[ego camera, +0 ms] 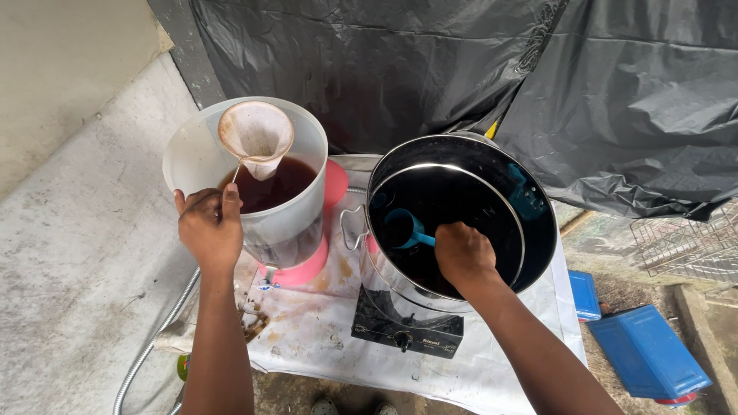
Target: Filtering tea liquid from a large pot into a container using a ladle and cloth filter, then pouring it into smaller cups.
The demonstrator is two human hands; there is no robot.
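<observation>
Black plastic sheeting (430, 61) hangs behind a low table covered with a stained white cloth (323, 330). On this cloth, a steel pot (461, 223) sits on a small black stove (407, 327), and the pot holds dark liquid.

Left of the pot stands a translucent bucket (284, 223) on a pink base (304, 269), also with dark brown liquid inside. A cloth strainer (256, 134) rests above that liquid, at the far rim of the bucket. The left hand (209, 227) is closed around the thin wire handle of the strainer, at the near rim of the bucket.

The right hand (463, 253) is clenched on the handle of a blue ladle (403, 228), and the cup of the ladle is inside the pot, near its left wall.

I think some risks are present. The bucket is tall on a narrow base, so a strong pull on the strainer may tip it. If the liquid is hot, a splash from the ladle may burn the right hand. Drops between pot and bucket may fall on the stove. A metal hose (154, 338) runs left of the bucket, near the arm.
</observation>
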